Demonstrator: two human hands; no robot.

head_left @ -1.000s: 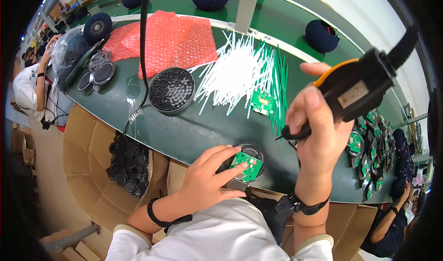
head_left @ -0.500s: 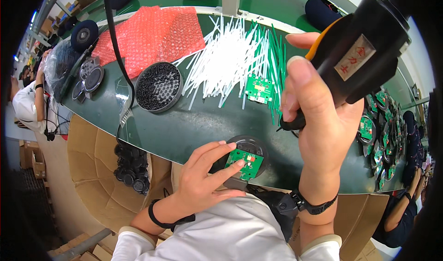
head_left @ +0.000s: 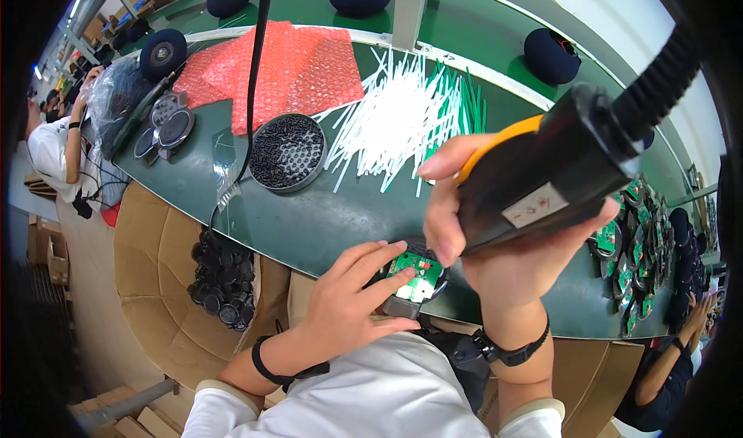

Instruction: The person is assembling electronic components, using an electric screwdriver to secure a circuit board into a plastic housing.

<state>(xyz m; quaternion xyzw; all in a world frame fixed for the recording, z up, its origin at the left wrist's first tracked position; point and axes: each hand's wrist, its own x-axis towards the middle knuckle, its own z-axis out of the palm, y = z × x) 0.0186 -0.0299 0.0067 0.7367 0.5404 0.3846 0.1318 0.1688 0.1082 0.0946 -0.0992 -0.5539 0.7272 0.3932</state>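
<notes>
A green circuit board [head_left: 425, 285] sits in a round black housing [head_left: 443, 285] at the table's near edge. My left hand [head_left: 340, 295] holds it there, fingertips on the board and rim, thumb low beside it. In my right hand [head_left: 507, 272] is a black electric screwdriver [head_left: 507, 179] with a yellow strip and a ribbed cord end, fingers wrapped round its body. Its tip is hidden behind my hand, close to the board's upper right. A round bowl [head_left: 322, 167] of small black screws stands to the left.
White plastic sticks [head_left: 395, 128] lie beyond the board, beside red bubble wrap [head_left: 309, 70]. Several board-fitted housings [head_left: 638, 252] are heaped at right. A black cable [head_left: 258, 74] hangs at left, above a cardboard box [head_left: 155, 275] of black parts. Other people [head_left: 54, 155] work at both sides.
My right hand has lowered the screwdriver leftward toward the board and tilted it, its cord end now showing. My left hand stays on the board. The view has shifted slightly.
</notes>
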